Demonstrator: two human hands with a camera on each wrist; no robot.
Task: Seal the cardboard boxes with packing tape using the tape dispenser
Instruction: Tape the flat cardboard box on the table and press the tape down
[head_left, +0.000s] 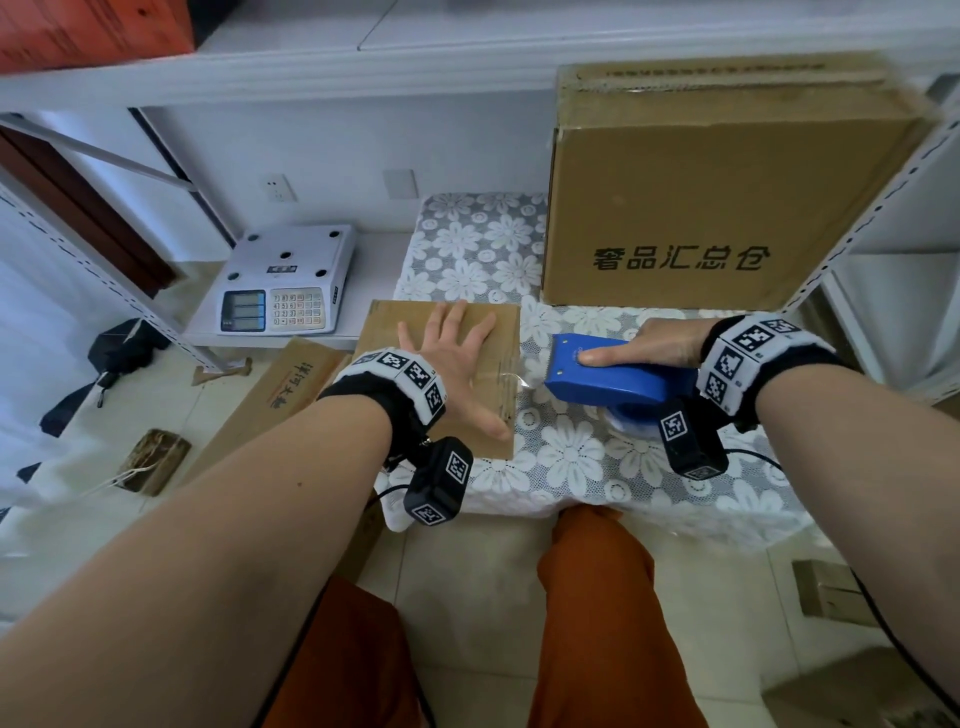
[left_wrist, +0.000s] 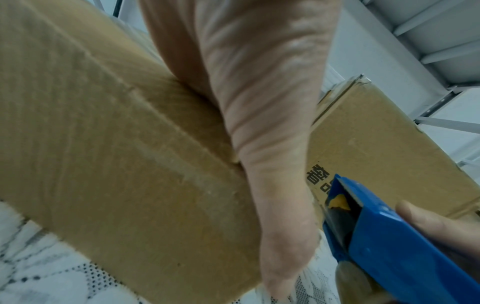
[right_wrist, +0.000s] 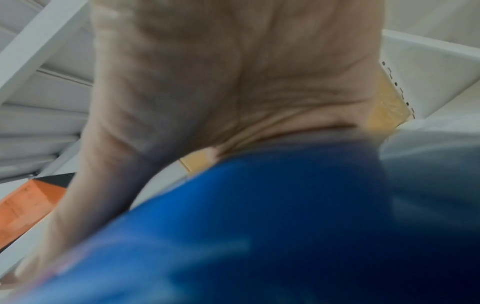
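A small flat cardboard box (head_left: 395, 332) lies on the lace-covered table (head_left: 571, 467). My left hand (head_left: 452, 358) presses flat on its top with fingers spread, thumb near the right edge. Clear tape runs along the box's seam (left_wrist: 182, 164) to its right edge. My right hand (head_left: 660, 348) grips the blue tape dispenser (head_left: 602, 374) just right of the box, index finger stretched along its top. The dispenser's mouth (left_wrist: 345, 207) faces the box edge, a short clear strip spanning between them. The right wrist view shows the blue dispenser (right_wrist: 285, 236) blurred under the palm.
A large printed cardboard box (head_left: 701, 208) stands at the table's back right. A white electronic scale (head_left: 285, 280) sits on a low shelf to the left. Flattened cardboard (head_left: 280, 395) leans below it. Metal shelf posts (head_left: 852, 223) flank the table.
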